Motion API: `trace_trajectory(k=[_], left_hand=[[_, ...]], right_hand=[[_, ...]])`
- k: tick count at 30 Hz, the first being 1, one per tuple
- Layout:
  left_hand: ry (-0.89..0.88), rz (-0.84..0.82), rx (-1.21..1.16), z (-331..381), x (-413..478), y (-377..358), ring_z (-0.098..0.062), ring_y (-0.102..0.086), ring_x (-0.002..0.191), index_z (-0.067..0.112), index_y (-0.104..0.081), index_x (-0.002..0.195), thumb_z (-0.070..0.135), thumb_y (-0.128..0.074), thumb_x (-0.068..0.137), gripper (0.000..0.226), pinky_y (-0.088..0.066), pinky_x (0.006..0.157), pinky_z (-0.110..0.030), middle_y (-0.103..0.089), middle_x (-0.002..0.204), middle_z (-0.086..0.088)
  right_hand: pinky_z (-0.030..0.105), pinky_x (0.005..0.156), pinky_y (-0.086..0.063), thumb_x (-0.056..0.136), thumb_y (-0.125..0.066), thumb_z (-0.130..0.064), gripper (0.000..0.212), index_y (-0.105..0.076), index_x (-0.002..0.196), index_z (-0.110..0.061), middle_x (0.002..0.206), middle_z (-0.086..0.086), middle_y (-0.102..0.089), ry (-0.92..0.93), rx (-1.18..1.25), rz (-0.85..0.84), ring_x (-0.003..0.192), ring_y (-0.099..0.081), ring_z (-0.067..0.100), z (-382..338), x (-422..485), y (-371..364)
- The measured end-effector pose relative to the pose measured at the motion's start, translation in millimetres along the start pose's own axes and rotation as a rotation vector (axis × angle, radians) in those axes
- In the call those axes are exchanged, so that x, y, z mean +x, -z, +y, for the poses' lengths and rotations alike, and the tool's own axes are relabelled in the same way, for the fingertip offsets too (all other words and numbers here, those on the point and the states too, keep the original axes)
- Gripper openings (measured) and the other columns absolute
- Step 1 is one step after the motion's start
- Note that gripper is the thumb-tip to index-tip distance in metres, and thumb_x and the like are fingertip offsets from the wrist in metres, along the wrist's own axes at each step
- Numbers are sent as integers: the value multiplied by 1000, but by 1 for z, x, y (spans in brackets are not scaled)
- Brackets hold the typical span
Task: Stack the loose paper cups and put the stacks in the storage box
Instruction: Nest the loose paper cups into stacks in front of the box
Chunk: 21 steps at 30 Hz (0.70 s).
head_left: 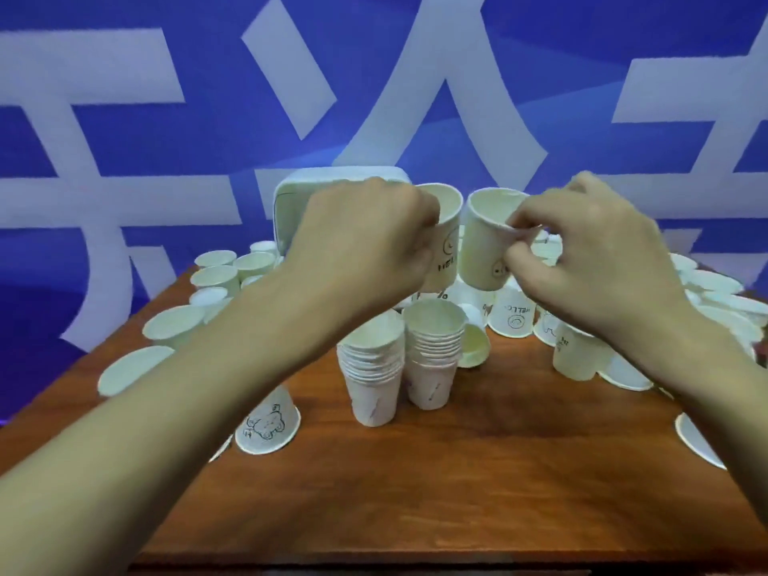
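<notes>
Blue backdrop [124, 118] with huge white characters behind, reddish wooden bench [457, 471] below, and right in the middle of it all two cups are up in the air! The left hand [365, 239] has its fingers [419, 218] curled round a printed cup [448, 243], held upright with its mouth up and lettering down its side. Just beside it, the right hand [590, 243] pinches a second cup [482, 251] at the rim between thumb and fingers [528, 220], with that cup tilted so its base leans toward the first. They are rim to rim, and whether they actually touch I cannot tell. Straight below stand two nested piles, mouths up: the left stack [374, 376] and the slightly taller right stack [434, 359], side by side near the bench's centre. One cup lies on its side [473, 347] against the right stack. Behind the left hand, at the far edge, sits the white storage box [291, 209], partly hidden. Loose cups [216, 276] crowd the far left, more of them [715, 293] pile up on the far right, some upside down with print showing, and a bear cup [268, 426] rests mouth down under the left forearm.
</notes>
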<state>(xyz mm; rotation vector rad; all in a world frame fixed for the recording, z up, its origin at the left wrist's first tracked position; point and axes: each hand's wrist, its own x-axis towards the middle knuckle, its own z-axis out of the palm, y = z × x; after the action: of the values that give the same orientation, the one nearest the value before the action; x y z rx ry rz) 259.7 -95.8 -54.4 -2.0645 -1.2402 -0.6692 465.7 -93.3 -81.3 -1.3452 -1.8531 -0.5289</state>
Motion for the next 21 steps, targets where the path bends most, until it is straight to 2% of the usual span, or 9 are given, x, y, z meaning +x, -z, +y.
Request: trace_trajectory(k=[2, 5, 8, 12, 15, 17, 21], left_hand=[[21, -11, -5, -15, -9, 5, -24, -45, 67, 21, -60, 85, 32, -52, 85, 14, -23, 47, -28, -46, 67, 3], [72, -38, -9, -30, -19, 8, -26, -51, 72, 21, -62, 88, 31, -53, 86, 13, -30, 50, -29, -56, 73, 1], [118, -116, -66, -38, -31, 10, -27, -53, 79, 26, -59, 89, 33, -54, 86, 10, -38, 56, -31, -61, 80, 2], [120, -154, -102, -38, -43, 11, -28, -56, 79, 30, -59, 92, 36, -53, 86, 11, -48, 62, -34, -60, 84, 2], [95, -195, -78, -35, -48, 7, -28, -57, 80, 28, -62, 96, 36, -51, 86, 17, -46, 62, -32, -61, 85, -1], [75, -228, -67, -32, -51, 2, -27, -57, 82, 28, -64, 99, 35, -51, 86, 20, -40, 61, -31, -61, 85, -1], [37, -293, -56, -29, -59, -10, -25, -56, 80, 24, -64, 92, 36, -47, 86, 22, -31, 60, -32, -61, 81, 0]], right_hand=[[41, 64, -50, 81, -62, -24, 4, -66, 82, -23, 76, -8, -60, 21, 104, 10, 85, -50, 18, -7, 7, -12], [44, 67, -51, 82, -61, -24, 5, -66, 82, -24, 78, -10, -64, 65, 228, -11, 84, -50, 15, -11, 12, -23], [44, 66, -50, 79, -59, -26, 6, -65, 81, -26, 77, -11, -64, 127, 275, -60, 83, -49, 13, -10, 12, -25], [42, 65, -50, 78, -58, -28, 10, -66, 85, -28, 81, -16, -62, 192, 257, -136, 85, -47, 6, -8, 5, -26], [41, 63, -50, 78, -56, -28, 11, -66, 83, -28, 79, -14, -62, 214, 228, -167, 84, -49, 10, -10, -1, -29], [40, 62, -50, 78, -55, -30, 11, -65, 83, -29, 79, -14, -62, 228, 202, -199, 87, -51, 11, -11, -5, -32], [38, 58, -49, 77, -53, -29, 15, -66, 85, -30, 80, -15, -63, 287, 139, -298, 91, -50, 11, -12, -12, -41]])
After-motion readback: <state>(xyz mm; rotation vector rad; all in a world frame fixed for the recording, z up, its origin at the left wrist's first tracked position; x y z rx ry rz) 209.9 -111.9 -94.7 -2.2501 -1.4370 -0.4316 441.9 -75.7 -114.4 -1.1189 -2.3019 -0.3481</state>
